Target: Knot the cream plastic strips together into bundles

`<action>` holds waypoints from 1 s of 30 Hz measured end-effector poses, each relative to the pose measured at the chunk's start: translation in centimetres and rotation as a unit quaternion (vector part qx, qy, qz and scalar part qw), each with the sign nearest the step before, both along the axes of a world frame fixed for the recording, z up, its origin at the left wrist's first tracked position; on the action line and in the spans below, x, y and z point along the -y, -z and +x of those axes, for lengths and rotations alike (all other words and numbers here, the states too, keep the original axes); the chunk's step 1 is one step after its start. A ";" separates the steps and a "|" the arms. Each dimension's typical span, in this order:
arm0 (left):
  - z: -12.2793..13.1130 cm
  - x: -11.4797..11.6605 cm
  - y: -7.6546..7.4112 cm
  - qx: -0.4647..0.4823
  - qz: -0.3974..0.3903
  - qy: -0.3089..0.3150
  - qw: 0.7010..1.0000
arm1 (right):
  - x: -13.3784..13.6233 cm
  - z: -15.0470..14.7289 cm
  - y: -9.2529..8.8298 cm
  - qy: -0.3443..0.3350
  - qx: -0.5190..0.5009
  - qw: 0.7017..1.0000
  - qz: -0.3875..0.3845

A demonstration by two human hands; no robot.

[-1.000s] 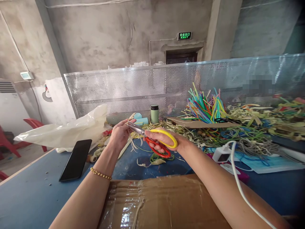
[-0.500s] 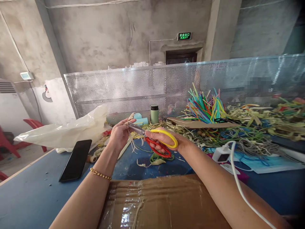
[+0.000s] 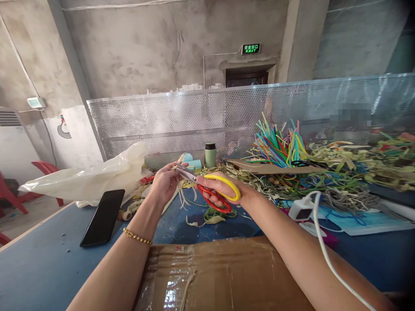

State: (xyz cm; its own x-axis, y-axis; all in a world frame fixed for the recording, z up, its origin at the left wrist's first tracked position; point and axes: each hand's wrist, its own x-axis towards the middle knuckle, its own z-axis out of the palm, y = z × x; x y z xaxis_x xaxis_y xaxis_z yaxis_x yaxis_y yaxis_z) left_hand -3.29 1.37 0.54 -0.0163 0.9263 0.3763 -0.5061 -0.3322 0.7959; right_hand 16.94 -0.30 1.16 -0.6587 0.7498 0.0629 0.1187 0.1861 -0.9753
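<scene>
My right hand [image 3: 215, 188] is wrapped round the handles of a pair of scissors [image 3: 223, 190], one loop yellow and one red. The metal blades point left and reach to the fingertips of my left hand [image 3: 166, 181]. That hand is closed in a pinch on pale, thin strips [image 3: 182, 194], whose loose ends dangle below the blades. Fingers partly hide the blade tips and the top of the strips. Under the hands, a small coil of green cord [image 3: 220, 212] and a dried leaf-like scrap [image 3: 214, 220] lie on the blue table [image 3: 175, 229].
A taped cardboard box [image 3: 220, 272] sits in front of me. Left are a black phone [image 3: 103, 218] and a plastic bag [image 3: 97, 172]. Behind stand a green bottle [image 3: 210, 155] and colourful stems [image 3: 282, 142]. A white charger [image 3: 301, 208] and its cable run beside my right arm.
Both hands have shifted very slightly, the left a little to the right. The scissors stay at the left fingertips, and the strips still hang there.
</scene>
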 end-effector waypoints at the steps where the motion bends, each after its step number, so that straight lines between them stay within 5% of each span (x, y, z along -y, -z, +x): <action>1: 0.0 0.0 0.0 -0.001 0.001 0.001 1.000 | 0.1 0.0 0.0 0.001 -0.001 1.000 0.001; 17: 0.1 0.3 -0.2 -0.002 -0.004 0.006 1.000 | 1.1 -0.7 -0.6 0.044 -0.019 0.998 0.041; 20: -0.1 0.2 0.1 -0.050 -0.039 0.017 0.998 | 0.8 -1.0 -0.5 0.098 -0.064 0.990 0.082; 22: -0.2 -0.1 0.5 -0.132 -0.070 -0.015 0.989 | 0.0 -0.9 -0.3 0.177 -0.082 0.974 0.118; 25: -0.5 -0.5 0.7 -0.234 -0.059 -0.143 0.960 | -1.7 0.0 0.0 0.302 -0.004 0.939 0.166; 27: -0.8 -0.7 0.5 -0.196 0.016 -0.195 0.961 | -2.9 0.9 0.3 0.367 0.107 0.889 0.252; 30: -1.4 -0.8 0.2 -0.161 0.086 -0.171 0.968 | -4.1 1.9 0.8 0.409 0.265 0.805 0.339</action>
State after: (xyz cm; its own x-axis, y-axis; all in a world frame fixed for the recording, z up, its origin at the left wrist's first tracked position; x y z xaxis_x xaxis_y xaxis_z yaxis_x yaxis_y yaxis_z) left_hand -4.72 2.13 0.33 -0.1679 0.8110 0.5605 -0.0779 -0.5777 0.8125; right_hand 18.82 3.81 0.40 -0.0318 0.8578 0.5130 0.8372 0.3032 -0.4551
